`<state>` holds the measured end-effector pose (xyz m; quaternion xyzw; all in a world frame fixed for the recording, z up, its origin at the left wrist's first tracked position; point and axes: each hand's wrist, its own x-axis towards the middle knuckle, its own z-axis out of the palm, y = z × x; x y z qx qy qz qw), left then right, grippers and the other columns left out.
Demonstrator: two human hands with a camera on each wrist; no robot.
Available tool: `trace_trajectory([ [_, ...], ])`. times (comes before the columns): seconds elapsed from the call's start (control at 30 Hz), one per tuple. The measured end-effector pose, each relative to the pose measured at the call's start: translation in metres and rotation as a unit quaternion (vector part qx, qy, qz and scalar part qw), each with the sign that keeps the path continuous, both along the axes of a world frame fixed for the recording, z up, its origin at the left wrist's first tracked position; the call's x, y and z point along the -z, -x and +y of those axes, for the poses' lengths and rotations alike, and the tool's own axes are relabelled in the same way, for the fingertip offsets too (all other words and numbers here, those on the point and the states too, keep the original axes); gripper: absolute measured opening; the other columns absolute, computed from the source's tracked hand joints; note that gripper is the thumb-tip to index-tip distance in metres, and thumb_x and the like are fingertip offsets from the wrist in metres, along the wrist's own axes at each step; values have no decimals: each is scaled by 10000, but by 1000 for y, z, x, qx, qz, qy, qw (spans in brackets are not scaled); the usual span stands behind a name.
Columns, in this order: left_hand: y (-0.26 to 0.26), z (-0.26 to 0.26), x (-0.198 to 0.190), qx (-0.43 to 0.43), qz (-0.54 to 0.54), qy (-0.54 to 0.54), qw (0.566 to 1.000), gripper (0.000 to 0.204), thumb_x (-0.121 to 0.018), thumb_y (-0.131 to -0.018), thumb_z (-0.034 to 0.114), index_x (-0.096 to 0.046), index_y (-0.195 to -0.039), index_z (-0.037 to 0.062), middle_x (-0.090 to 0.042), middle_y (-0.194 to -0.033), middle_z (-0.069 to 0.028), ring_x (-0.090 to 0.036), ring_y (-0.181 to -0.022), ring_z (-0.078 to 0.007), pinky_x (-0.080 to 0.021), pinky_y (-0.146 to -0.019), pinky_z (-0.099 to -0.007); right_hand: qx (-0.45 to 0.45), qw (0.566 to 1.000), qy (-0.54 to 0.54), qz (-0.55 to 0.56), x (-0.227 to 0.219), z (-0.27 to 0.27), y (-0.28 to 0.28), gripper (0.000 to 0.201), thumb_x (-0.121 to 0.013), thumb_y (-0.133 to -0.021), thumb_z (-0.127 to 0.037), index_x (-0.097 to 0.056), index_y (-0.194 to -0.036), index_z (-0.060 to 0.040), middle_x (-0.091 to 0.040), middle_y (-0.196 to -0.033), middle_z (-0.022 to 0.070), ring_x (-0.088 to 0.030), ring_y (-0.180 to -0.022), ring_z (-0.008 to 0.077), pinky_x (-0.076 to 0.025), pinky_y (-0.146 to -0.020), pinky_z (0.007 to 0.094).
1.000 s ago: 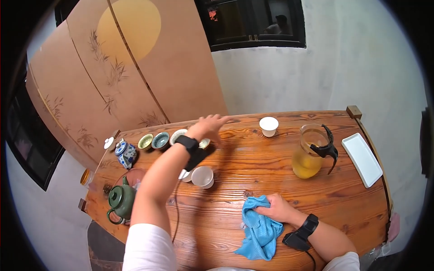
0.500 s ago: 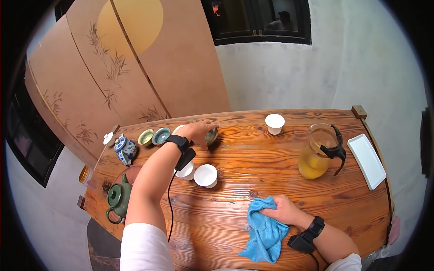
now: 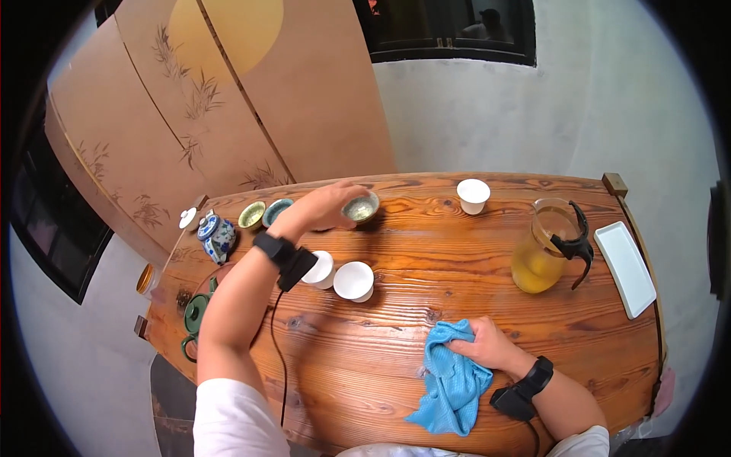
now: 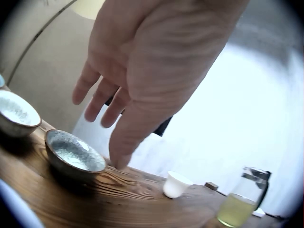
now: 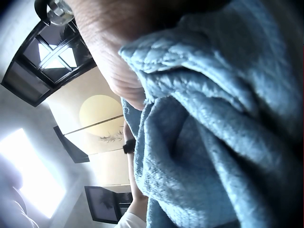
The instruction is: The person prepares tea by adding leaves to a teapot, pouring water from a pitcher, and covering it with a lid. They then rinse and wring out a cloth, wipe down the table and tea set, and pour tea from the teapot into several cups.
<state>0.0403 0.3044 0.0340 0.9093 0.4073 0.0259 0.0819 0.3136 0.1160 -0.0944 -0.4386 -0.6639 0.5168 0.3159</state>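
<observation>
My left hand (image 3: 324, 207) is beside a grey-green bowl (image 3: 361, 207) near the table's back edge. In the left wrist view the hand (image 4: 147, 71) hangs above and right of the bowl (image 4: 73, 154), fingers spread and holding nothing; a small gap appears between thumb and rim. In the head view, the forearm and hand partly hide the row of bowls. My right hand (image 3: 491, 346) grips a crumpled blue cloth (image 3: 454, 381) at the front of the table. The cloth (image 5: 204, 133) fills much of the right wrist view and covers the fingers of that hand (image 5: 114, 52).
Two white cups (image 3: 354, 281) stand mid-table, another white cup (image 3: 474, 196) at the back. Rightward are a glass pitcher (image 3: 537, 266) of yellow liquid and a white tray (image 3: 626, 269). A blue-and-white teapot (image 3: 218, 236) and green teapot (image 3: 196, 314) stand left; a cable hangs from my left wrist.
The left hand has moved from over the grey-green bowl to its left side, and the bowl shows more fully. The head view has shifted slightly. My right hand keeps its grip on the cloth.
</observation>
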Motion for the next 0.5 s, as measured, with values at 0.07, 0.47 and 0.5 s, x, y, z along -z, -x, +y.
trace_trajectory([
  [0.07,4,-32,-17,-57,104,58,991,542,-672,-633,96,-494,-1145,113,-538,-1079,-119,-505,-1018,-285,-428,-865,-345,4,1000,-1,6,-1,-1,0,225,-650,-731,-199,-614,-799,12,-617,-679,119,-581,-617,176,-455,-586,302],
  [0.47,8,-88,20,102,121,19,987,680,-705,-665,270,-399,-1252,114,-506,-1035,-113,-478,-999,-293,-392,-852,-379,16,1000,8,9,0,-1,2,217,-640,-737,-196,-612,-784,14,-611,-665,98,-561,-607,138,-451,-579,285],
  [0.5,6,-86,20,89,121,32,988,657,-709,-655,260,-422,-1226,107,-510,-1028,-114,-485,-989,-293,-398,-845,-377,12,1000,1,12,0,-1,2,222,-637,-739,-205,-613,-785,11,-610,-666,96,-562,-608,139,-451,-581,285],
])
